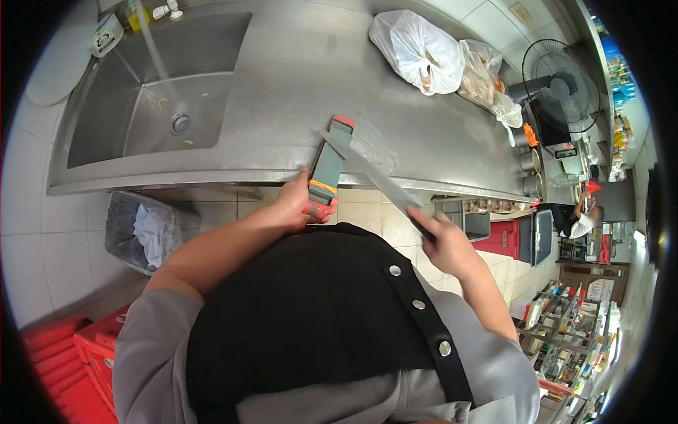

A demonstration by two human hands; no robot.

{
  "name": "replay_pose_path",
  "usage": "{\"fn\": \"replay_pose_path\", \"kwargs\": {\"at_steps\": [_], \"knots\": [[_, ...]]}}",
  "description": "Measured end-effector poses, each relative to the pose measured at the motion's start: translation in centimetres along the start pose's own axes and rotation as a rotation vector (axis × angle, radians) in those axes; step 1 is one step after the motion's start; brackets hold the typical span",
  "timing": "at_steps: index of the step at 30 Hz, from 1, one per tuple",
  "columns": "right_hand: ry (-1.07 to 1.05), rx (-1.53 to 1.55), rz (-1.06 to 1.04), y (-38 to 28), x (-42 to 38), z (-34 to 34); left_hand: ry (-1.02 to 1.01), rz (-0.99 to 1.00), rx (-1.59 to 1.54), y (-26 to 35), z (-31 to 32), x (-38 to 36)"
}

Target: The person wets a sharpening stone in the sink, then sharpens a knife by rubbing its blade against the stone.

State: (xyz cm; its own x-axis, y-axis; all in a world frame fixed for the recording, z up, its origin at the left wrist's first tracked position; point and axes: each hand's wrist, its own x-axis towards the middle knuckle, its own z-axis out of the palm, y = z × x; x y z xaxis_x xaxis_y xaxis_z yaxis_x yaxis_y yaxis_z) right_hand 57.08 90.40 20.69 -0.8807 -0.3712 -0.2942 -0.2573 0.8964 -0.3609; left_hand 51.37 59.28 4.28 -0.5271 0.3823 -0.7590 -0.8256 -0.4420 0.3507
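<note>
A grey-green whetstone [328,164] with red ends and a yellow band round its lower part extends over the front edge of the steel counter [296,92]. My left hand [292,203] is closed round its near end. In my right hand [450,246] I grip the dark handle of a long kitchen knife [381,181]. The knife slants up and to the left, and its blade tip lies across the upper part of the stone. Wet streaks show on the steel beside the stone.
Water runs into a steel sink [141,113] at the left. White plastic bags [420,53] and a black fan [561,85] stand at the back right. Below the counter is a bin [120,230] with a cloth; red crates [99,346] sit lower left. Another person [580,222] is far right.
</note>
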Motion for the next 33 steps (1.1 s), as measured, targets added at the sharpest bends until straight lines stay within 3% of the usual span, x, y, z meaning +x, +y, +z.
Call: {"fn": "replay_pose_path", "kwargs": {"at_steps": [5,9,12,15,18,22,25,31,33], "knots": [[-0.049,-0.029,0.033,1.3,-3.6,-1.5,-0.013,0.007,0.016,0.1,0.1,-0.2],[0.046,0.086,-0.103,1.0,4.2,3.3,-0.011,0.024,0.022,-0.2,0.0,-0.1],[0.086,0.067,-0.099,0.6,4.2,4.5,-0.019,0.034,0.034,0.0,-0.2,-0.1],[-0.009,0.082,-0.038,2.0,-1.4,2.9,-0.009,0.038,0.028,-0.2,0.1,0.0],[-0.015,0.060,-0.030,3.0,-1.8,3.6,-0.007,0.043,0.039,0.0,0.0,0.1],[0.065,0.183,-0.234,0.9,8.6,6.1,-0.036,0.017,0.054,0.0,-0.4,0.2],[0.038,0.122,-0.165,-1.4,10.1,6.2,-0.015,0.016,0.053,0.2,-0.3,-0.2],[0.070,0.145,-0.107,5.9,-0.8,4.9,-0.035,0.056,0.051,0.0,-0.2,0.1],[0.043,0.162,-0.084,5.9,-0.6,5.1,-0.025,0.052,0.076,0.1,-0.2,-0.2]]}}
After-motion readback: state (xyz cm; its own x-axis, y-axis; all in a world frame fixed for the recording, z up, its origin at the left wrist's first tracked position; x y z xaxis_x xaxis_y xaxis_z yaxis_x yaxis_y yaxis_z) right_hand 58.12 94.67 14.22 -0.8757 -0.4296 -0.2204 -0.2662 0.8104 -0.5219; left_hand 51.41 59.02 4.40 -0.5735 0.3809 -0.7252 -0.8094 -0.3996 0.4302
